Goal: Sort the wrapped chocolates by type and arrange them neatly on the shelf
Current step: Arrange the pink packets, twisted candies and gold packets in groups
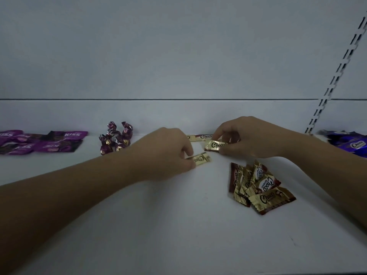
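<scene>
left hand: the left hand (168, 149) is reaching over the middle of the white shelf (178, 225), its fingers (188, 150) pinching a small gold foil-wrapped choco chocolate (201, 158) by one end. the wrapper is lying tilted against the shelf.
right hand: the right hand (244, 137) is sitting just beside it, nearer the back edge, its fingers (220, 133) pinching a second gold choco chocolate (215, 145) with the lettering facing up.
back row: a short row of gold and brown choco chocolates (200, 136) is lying along the back edge, partly hidden behind both hands.
loose pile: a heap of gold and brown choco wrappers (258, 187) is lying right of the middle, on the front-edge side of the right hand, the pieces overlapping.
twisted sweets: a cluster of maroon twist-wrapped foil chocolates (116, 138) is sitting near the back edge, left of the left hand.
kiss packets: purple and black kiss packets (49, 142) are lying grouped at the back left corner.
far right: blue-purple packets (349, 142) are lying at the back right corner, beside a slotted metal upright (337, 72).
</scene>
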A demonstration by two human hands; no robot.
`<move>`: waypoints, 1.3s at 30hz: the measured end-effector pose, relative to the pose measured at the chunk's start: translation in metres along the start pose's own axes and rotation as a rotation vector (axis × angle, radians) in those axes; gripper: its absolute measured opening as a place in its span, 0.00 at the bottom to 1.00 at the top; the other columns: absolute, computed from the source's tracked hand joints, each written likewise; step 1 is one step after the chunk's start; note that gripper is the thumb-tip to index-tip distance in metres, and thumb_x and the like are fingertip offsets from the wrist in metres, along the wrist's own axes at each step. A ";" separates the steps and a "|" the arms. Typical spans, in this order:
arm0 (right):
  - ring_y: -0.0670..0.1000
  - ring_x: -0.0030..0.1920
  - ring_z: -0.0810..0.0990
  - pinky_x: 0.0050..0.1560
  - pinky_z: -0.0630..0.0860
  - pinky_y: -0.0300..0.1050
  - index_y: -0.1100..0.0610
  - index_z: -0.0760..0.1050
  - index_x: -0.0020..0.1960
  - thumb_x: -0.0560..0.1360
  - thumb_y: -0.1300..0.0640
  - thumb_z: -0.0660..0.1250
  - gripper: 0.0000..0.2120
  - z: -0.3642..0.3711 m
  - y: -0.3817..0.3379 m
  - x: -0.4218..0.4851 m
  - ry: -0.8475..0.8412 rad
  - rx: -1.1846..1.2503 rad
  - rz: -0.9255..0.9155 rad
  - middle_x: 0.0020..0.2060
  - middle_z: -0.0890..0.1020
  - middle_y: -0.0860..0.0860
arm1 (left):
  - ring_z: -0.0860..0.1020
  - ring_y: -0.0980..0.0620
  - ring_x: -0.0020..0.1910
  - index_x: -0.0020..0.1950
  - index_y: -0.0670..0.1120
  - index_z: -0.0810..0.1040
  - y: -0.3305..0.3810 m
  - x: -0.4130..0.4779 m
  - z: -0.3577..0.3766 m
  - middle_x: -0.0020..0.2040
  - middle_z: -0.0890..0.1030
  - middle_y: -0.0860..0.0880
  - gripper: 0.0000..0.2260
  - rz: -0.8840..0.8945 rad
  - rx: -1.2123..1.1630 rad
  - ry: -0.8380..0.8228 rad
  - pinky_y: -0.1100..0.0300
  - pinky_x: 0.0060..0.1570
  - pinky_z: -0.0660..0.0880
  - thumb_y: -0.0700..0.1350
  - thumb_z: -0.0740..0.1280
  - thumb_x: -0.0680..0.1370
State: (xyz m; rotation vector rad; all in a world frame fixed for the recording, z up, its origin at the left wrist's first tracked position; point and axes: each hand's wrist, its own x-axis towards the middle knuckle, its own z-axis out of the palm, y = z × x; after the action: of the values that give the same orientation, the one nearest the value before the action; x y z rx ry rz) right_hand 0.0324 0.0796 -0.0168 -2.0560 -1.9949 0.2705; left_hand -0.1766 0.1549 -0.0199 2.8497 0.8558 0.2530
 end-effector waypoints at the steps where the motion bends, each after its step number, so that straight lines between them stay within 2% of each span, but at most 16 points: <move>1: 0.43 0.44 0.78 0.48 0.77 0.42 0.43 0.78 0.56 0.73 0.48 0.70 0.11 0.001 0.000 0.001 0.003 -0.003 -0.005 0.42 0.79 0.40 | 0.79 0.55 0.40 0.48 0.52 0.83 -0.007 0.003 -0.003 0.41 0.83 0.54 0.08 -0.042 -0.031 -0.022 0.66 0.37 0.72 0.53 0.68 0.73; 4: 0.43 0.46 0.79 0.52 0.77 0.42 0.42 0.79 0.57 0.74 0.50 0.70 0.12 0.006 0.000 0.003 0.043 -0.002 -0.015 0.45 0.79 0.38 | 0.80 0.54 0.41 0.48 0.53 0.84 -0.024 0.011 -0.005 0.43 0.84 0.53 0.08 -0.103 -0.048 -0.005 0.64 0.40 0.74 0.51 0.68 0.73; 6: 0.42 0.48 0.78 0.54 0.76 0.41 0.42 0.78 0.58 0.74 0.49 0.69 0.13 0.011 0.000 0.003 0.077 -0.028 -0.027 0.47 0.78 0.39 | 0.79 0.55 0.43 0.50 0.55 0.84 -0.031 0.016 -0.004 0.42 0.82 0.57 0.08 -0.110 -0.050 0.017 0.66 0.42 0.73 0.50 0.67 0.74; 8: 0.43 0.51 0.76 0.55 0.74 0.40 0.43 0.78 0.60 0.75 0.49 0.68 0.14 0.014 -0.001 0.003 0.110 -0.070 -0.056 0.50 0.78 0.41 | 0.76 0.57 0.44 0.52 0.57 0.83 -0.034 0.018 -0.003 0.40 0.76 0.61 0.09 -0.087 -0.040 0.015 0.67 0.39 0.69 0.48 0.67 0.74; 10: 0.45 0.54 0.75 0.57 0.71 0.40 0.44 0.78 0.62 0.75 0.51 0.68 0.15 0.016 -0.002 0.004 0.130 -0.117 -0.086 0.54 0.78 0.44 | 0.74 0.57 0.48 0.55 0.57 0.82 -0.035 0.021 -0.002 0.45 0.76 0.60 0.11 -0.029 0.022 0.013 0.64 0.45 0.67 0.47 0.66 0.76; 12: 0.47 0.56 0.74 0.59 0.69 0.41 0.45 0.77 0.64 0.77 0.52 0.66 0.16 0.018 -0.003 0.005 0.125 -0.163 -0.104 0.55 0.78 0.46 | 0.75 0.53 0.53 0.57 0.56 0.81 -0.038 0.022 -0.001 0.53 0.78 0.55 0.12 0.022 0.067 0.016 0.61 0.53 0.69 0.46 0.65 0.76; 15: 0.48 0.58 0.75 0.60 0.69 0.41 0.47 0.77 0.64 0.78 0.53 0.64 0.15 0.022 -0.005 0.006 0.146 -0.184 -0.102 0.57 0.79 0.47 | 0.74 0.51 0.54 0.57 0.57 0.81 -0.041 0.022 0.002 0.55 0.78 0.53 0.12 0.057 0.091 0.019 0.54 0.56 0.72 0.47 0.64 0.77; 19: 0.46 0.54 0.78 0.57 0.72 0.41 0.48 0.81 0.58 0.77 0.53 0.65 0.11 0.026 -0.005 0.009 0.200 -0.168 -0.118 0.54 0.81 0.45 | 0.73 0.50 0.55 0.57 0.57 0.81 -0.046 0.023 0.006 0.56 0.78 0.53 0.12 0.096 0.098 0.059 0.53 0.57 0.71 0.47 0.64 0.77; 23: 0.47 0.52 0.79 0.55 0.74 0.43 0.48 0.82 0.56 0.76 0.54 0.66 0.10 0.028 -0.006 0.012 0.235 -0.163 -0.120 0.52 0.81 0.46 | 0.74 0.54 0.56 0.58 0.54 0.81 -0.048 0.025 0.009 0.58 0.78 0.55 0.12 0.119 0.080 0.063 0.67 0.52 0.64 0.45 0.64 0.77; 27: 0.47 0.50 0.79 0.54 0.75 0.44 0.48 0.82 0.56 0.76 0.53 0.66 0.10 0.027 -0.008 0.012 0.242 -0.134 -0.095 0.51 0.81 0.46 | 0.76 0.54 0.56 0.58 0.53 0.81 -0.048 0.025 0.011 0.58 0.80 0.54 0.13 0.128 0.063 0.090 0.62 0.57 0.68 0.45 0.63 0.77; 31: 0.47 0.49 0.79 0.53 0.74 0.42 0.48 0.83 0.55 0.76 0.53 0.66 0.10 0.028 -0.008 0.011 0.251 -0.128 -0.086 0.50 0.81 0.46 | 0.76 0.52 0.56 0.58 0.54 0.81 -0.048 0.026 0.013 0.58 0.80 0.55 0.13 0.120 0.065 0.104 0.58 0.58 0.70 0.45 0.63 0.77; 36: 0.48 0.48 0.79 0.51 0.76 0.46 0.48 0.83 0.54 0.76 0.52 0.66 0.10 0.027 -0.011 0.010 0.264 -0.128 -0.080 0.49 0.82 0.46 | 0.76 0.51 0.56 0.58 0.54 0.81 -0.047 0.025 0.014 0.57 0.80 0.54 0.12 0.108 0.062 0.118 0.55 0.58 0.71 0.46 0.63 0.77; 39: 0.44 0.45 0.78 0.48 0.74 0.39 0.48 0.83 0.53 0.76 0.52 0.67 0.09 0.013 -0.014 0.007 0.235 -0.095 -0.086 0.46 0.81 0.44 | 0.75 0.52 0.57 0.58 0.54 0.81 -0.038 0.021 0.009 0.57 0.79 0.54 0.12 0.090 0.026 0.150 0.54 0.58 0.71 0.49 0.65 0.76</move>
State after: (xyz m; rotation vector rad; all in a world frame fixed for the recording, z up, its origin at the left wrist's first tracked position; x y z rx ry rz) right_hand 0.0156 0.0872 -0.0246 -1.9470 -1.9780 -0.0820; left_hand -0.1779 0.1970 -0.0340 2.9269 0.7617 0.4755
